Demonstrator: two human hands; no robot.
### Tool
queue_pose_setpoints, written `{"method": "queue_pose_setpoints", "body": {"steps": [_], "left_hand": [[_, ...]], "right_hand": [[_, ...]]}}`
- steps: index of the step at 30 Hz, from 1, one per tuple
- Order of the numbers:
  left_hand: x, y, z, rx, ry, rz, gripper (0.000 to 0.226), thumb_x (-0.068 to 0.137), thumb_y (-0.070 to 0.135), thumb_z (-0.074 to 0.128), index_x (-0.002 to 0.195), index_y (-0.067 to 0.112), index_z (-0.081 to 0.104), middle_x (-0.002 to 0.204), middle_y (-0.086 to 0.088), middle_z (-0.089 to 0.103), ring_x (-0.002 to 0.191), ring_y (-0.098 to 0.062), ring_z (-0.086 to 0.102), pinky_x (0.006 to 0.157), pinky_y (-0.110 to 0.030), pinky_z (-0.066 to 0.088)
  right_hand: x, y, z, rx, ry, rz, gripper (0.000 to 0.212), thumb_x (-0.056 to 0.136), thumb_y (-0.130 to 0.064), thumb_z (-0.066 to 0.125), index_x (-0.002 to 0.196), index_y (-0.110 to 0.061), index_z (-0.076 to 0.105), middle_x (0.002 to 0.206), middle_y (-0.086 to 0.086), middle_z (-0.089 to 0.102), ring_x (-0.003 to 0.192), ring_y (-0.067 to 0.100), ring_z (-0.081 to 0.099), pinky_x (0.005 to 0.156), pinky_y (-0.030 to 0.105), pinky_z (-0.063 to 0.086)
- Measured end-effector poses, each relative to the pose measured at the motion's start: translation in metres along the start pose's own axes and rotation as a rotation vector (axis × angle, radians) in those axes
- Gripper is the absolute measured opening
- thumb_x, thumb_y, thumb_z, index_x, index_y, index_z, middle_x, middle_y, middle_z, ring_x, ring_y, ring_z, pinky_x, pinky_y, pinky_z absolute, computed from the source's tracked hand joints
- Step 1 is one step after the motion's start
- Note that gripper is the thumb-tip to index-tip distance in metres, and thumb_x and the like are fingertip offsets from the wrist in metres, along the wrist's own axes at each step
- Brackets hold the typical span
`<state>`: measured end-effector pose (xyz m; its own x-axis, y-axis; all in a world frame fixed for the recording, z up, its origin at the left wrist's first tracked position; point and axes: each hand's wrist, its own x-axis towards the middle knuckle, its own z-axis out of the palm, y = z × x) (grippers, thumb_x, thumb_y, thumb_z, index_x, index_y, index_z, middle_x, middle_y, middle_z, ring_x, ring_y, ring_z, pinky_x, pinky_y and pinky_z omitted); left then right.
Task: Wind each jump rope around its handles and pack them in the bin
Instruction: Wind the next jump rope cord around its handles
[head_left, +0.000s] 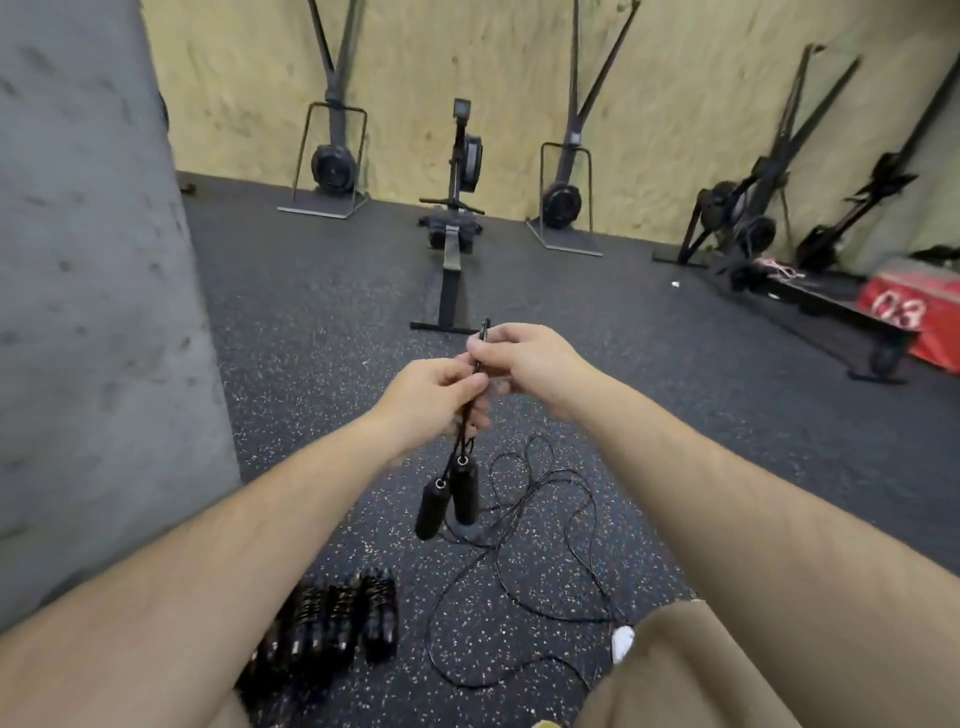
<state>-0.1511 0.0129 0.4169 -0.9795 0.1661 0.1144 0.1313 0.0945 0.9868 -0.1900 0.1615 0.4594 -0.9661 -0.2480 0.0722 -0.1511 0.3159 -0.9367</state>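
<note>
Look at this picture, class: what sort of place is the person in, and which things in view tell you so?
Most likely a gym. A rower stands on speckled rubber floor, ski machines lean on the wall, and a red jump box sits at the right. Both hands hold a jump rope.

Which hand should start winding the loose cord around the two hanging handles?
Probably the right hand. It pinches the cord above, while the left hand grips lower, nearer the handles, so left can steady them.
</note>
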Motion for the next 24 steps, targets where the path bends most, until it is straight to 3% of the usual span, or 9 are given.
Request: {"method": "queue_pose_setpoints", "body": {"steps": [3, 6, 9, 12, 16, 19, 21, 23, 24], "left_hand": [[0.007, -0.009, -0.018, 0.014, -0.047, -0.036, 0.018, 0.102, 0.01, 0.058, 0.1, -0.003, 0.07, 0.084, -0.01, 0.071, 0.079, -0.025, 0.074, 0.083, -0.044, 0.062], [0.016, -0.021, -0.022, 0.053, -0.093, -0.095, 0.018, 0.1, 0.008, 0.059, 0.107, -0.007, 0.068, 0.091, -0.013, 0.075, 0.091, -0.029, 0.075, 0.088, -0.039, 0.061], [0.021, -0.037, -0.023, 0.179, -0.143, -0.119, 0.018, 0.1, 0.01, 0.06, 0.102, -0.005, 0.069, 0.091, -0.012, 0.076, 0.091, -0.026, 0.075, 0.091, -0.037, 0.059], [0.034, -0.044, -0.031, 0.262, -0.109, -0.094, 0.022, 0.102, 0.009, 0.057, 0.101, -0.011, 0.066, 0.084, -0.01, 0.074, 0.081, -0.022, 0.075, 0.089, -0.039, 0.059], [0.052, -0.044, -0.043, 0.273, -0.034, -0.031, 0.02, 0.103, 0.009, 0.053, 0.102, -0.001, 0.071, 0.081, -0.006, 0.072, 0.079, -0.019, 0.071, 0.085, -0.038, 0.059], [0.056, -0.047, -0.043, 0.181, -0.076, -0.07, 0.02, 0.104, 0.006, 0.051, 0.102, -0.005, 0.068, 0.082, -0.006, 0.072, 0.082, -0.019, 0.07, 0.08, -0.03, 0.056], [0.059, -0.05, -0.04, 0.159, -0.087, -0.071, 0.018, 0.103, 0.01, 0.055, 0.096, 0.004, 0.07, 0.084, -0.002, 0.074, 0.086, -0.017, 0.071, 0.085, -0.031, 0.055], [0.061, -0.058, -0.038, 0.25, -0.063, -0.045, 0.006, 0.096, 0.021, 0.068, 0.096, 0.016, 0.072, 0.092, 0.003, 0.076, 0.092, -0.015, 0.071, 0.093, -0.031, 0.054], [0.062, -0.062, -0.039, 0.357, -0.054, -0.046, 0.013, 0.091, 0.026, 0.074, 0.101, 0.019, 0.072, 0.098, 0.003, 0.076, 0.097, -0.015, 0.07, 0.095, -0.032, 0.053]], "right_hand": [[0.005, 0.01, 0.007, -0.001, 0.03, -0.024, 0.015, 0.094, -0.023, 0.068, 0.097, -0.009, 0.069, 0.097, 0.007, 0.078, 0.08, 0.015, 0.067, 0.062, 0.026, 0.049], [0.015, 0.017, 0.015, 0.109, 0.126, -0.053, 0.016, 0.096, -0.016, 0.066, 0.104, -0.002, 0.066, 0.093, 0.007, 0.078, 0.072, 0.009, 0.065, 0.058, 0.022, 0.05], [0.029, 0.03, 0.021, 0.203, 0.195, -0.058, 0.022, 0.095, -0.014, 0.067, 0.109, 0.002, 0.063, 0.092, 0.009, 0.078, 0.067, 0.006, 0.06, 0.057, 0.02, 0.049], [0.037, 0.05, 0.023, 0.165, 0.094, -0.034, 0.02, 0.096, -0.026, 0.066, 0.105, -0.009, 0.068, 0.094, 0.002, 0.078, 0.077, 0.009, 0.06, 0.059, 0.022, 0.048], [0.046, 0.07, 0.03, -0.008, -0.128, 0.0, 0.028, 0.094, -0.034, 0.068, 0.109, -0.012, 0.071, 0.083, -0.002, 0.072, 0.082, 0.012, 0.064, 0.059, 0.023, 0.045], [0.05, 0.065, 0.034, 0.113, -0.011, -0.002, 0.02, 0.095, -0.018, 0.067, 0.105, -0.001, 0.07, 0.074, 0.002, 0.067, 0.067, 0.015, 0.061, 0.053, 0.018, 0.044], [0.052, 0.064, 0.036, 0.194, 0.036, 0.0, 0.014, 0.095, -0.013, 0.067, 0.098, 0.0, 0.07, 0.071, 0.006, 0.065, 0.059, 0.016, 0.057, 0.052, 0.019, 0.045], [0.055, 0.068, 0.037, 0.174, 0.098, -0.016, 0.012, 0.094, -0.017, 0.068, 0.091, -0.007, 0.072, 0.074, 0.005, 0.066, 0.063, 0.015, 0.058, 0.056, 0.023, 0.047], [0.057, 0.069, 0.036, 0.166, 0.138, -0.024, 0.011, 0.094, -0.019, 0.068, 0.089, -0.01, 0.072, 0.075, 0.004, 0.065, 0.064, 0.013, 0.058, 0.056, 0.022, 0.047]]}}
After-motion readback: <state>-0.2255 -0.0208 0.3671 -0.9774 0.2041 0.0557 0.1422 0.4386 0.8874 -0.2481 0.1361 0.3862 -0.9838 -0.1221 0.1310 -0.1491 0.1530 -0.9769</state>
